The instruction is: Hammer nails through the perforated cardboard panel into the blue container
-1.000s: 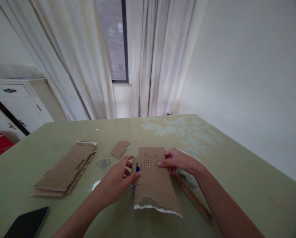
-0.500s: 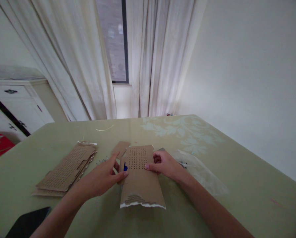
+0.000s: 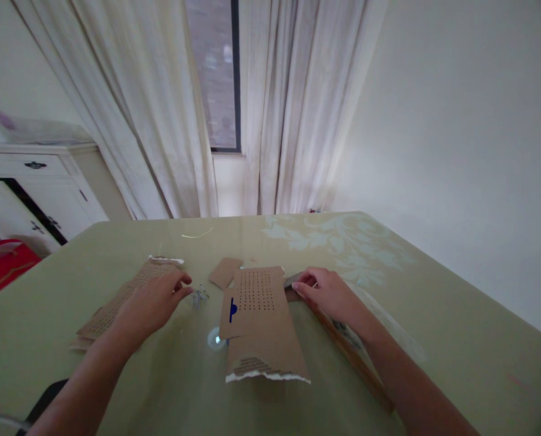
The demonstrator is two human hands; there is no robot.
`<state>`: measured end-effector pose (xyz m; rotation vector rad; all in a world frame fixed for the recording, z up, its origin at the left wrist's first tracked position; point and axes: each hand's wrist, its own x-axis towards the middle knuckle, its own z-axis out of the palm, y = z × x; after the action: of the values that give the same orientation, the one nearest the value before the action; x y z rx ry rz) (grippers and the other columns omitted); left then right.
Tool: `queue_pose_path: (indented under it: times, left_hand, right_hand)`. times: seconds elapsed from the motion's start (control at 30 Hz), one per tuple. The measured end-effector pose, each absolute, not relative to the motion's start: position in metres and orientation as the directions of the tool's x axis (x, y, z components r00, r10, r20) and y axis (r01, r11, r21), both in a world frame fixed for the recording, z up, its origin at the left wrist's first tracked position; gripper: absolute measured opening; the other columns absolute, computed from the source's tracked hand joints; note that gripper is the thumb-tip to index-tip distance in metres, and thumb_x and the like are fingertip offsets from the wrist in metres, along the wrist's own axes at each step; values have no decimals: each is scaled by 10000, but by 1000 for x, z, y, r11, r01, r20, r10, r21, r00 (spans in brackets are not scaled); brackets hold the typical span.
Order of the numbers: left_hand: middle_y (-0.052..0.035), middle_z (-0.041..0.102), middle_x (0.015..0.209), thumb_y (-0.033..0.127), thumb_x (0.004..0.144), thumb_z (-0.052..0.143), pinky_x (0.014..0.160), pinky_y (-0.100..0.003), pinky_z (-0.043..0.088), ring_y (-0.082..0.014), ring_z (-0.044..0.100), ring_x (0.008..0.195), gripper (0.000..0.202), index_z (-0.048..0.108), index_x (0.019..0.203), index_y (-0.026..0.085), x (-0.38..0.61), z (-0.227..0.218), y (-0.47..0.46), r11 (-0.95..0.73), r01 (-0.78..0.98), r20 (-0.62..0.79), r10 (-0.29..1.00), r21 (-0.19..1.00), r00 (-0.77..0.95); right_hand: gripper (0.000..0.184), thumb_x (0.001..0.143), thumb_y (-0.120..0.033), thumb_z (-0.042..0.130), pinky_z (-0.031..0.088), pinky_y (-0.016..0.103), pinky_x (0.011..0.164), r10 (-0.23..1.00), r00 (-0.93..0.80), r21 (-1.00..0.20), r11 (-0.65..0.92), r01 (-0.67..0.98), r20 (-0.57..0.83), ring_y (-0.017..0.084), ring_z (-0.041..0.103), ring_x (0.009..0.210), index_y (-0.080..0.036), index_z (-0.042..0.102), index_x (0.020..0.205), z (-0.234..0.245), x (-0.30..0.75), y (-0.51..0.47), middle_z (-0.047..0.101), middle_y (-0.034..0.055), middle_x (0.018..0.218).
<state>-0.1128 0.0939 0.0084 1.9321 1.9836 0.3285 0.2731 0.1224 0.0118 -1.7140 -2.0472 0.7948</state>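
Left hand (image 3: 157, 301) seen loosely parted near nails (image 3: 200, 296), count unclear; one hammer (image 3: 351, 358) overlapped by right hand (image 3: 328, 292), grip undiscerned; one holed card (image 3: 265, 330) seen between.

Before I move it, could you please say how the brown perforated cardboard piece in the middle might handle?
The brown perforated cardboard piece is probably light and fairly stiff, as corrugated ridges show by its ragged torn edge. It may crease along the rows of small holes, and that edge could tear further.
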Motion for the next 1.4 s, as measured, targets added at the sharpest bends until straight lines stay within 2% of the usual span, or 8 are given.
queue_pose_path:
  times: [0.17, 0.33, 0.67, 0.87, 1.0, 1.13, 1.23, 1.4]
  left_hand:
    - [-77, 813, 1064, 276, 999, 630, 942, -391, 530, -297, 771, 1082, 155, 772, 982, 215, -123, -13, 102, 57, 962, -144, 989, 267, -18]
    - [-59, 782, 1086, 482, 1085, 662, 999, -482, 592, -252, 753, 1060, 329, 746, 1084, 164, -122, -28, 102, 130, 983, -199, 975, 127, -103]
    - [-80, 778, 1210, 454, 1071, 708, 1002, -490, 626, -252, 760, 1106, 314, 743, 1190, 166, -112, -43, 111, 161, 986, -297, 945, 54, -138]
    - [-72, 781, 1176, 434, 1070, 715, 957, -462, 643, -236, 768, 1050, 293, 742, 1188, 167, -110, -45, 110, 179, 980, -305, 941, 89, -144]
    - [-60, 779, 1127, 433, 1069, 716, 916, -437, 646, -222, 766, 996, 284, 741, 1155, 163, -110, -43, 109, 199, 963, -255, 955, 184, -149]
    - [-15, 748, 905, 418, 1041, 734, 821, -389, 626, -194, 736, 833, 280, 718, 935, 159, -112, -29, 110, 179, 910, -136, 981, 374, -137]
    - [-5, 720, 751, 429, 1011, 671, 712, -353, 605, -191, 716, 690, 294, 677, 852, 182, -103, -13, 107, 80, 796, -39, 997, 600, -70]
    - [-61, 831, 957, 621, 938, 630, 753, -348, 636, -224, 786, 839, 505, 713, 1207, 202, -66, 7, 91, -131, 507, 90, 990, 852, 104]
  right_hand:
    - [135, 1004, -325, 776, 530, 387, 857, 981, -146, -338, 95, 936, -128, 308, 753, 994, -192, 771, 976, 7, 272, 121, 824, 117, 1017]
    - [271, 1071, -412, 740, 619, 474, 960, 972, -102, -144, 72, 987, -211, 266, 746, 1075, -182, 742, 1214, 3, 266, 118, 770, 89, 1215]
    - [349, 1080, -377, 738, 643, 502, 974, 956, -79, -4, 81, 997, -283, 287, 735, 1155, -196, 692, 1375, -2, 262, 120, 708, 112, 1388]
    - [348, 1078, -382, 740, 643, 499, 970, 967, -80, -47, 70, 996, -244, 285, 737, 1147, -196, 695, 1368, -1, 262, 122, 711, 111, 1381]
    - [315, 1083, -391, 733, 645, 486, 955, 987, -51, -119, 33, 992, -149, 272, 745, 1111, -188, 711, 1323, 4, 268, 126, 731, 103, 1329]
    - [161, 1050, -321, 746, 622, 415, 889, 997, -53, -258, 37, 965, -55, 243, 760, 970, -163, 762, 1028, 14, 276, 128, 790, 63, 1045]
    - [111, 965, -209, 717, 565, 320, 736, 998, -67, -404, 61, 913, 0, 224, 761, 800, -170, 751, 868, 20, 279, 127, 797, 59, 860]
    - [144, 944, -286, 639, 512, 285, 597, 993, -80, -609, 113, 785, 81, 196, 732, 648, -191, 743, 916, 23, 277, 124, 809, 67, 854]
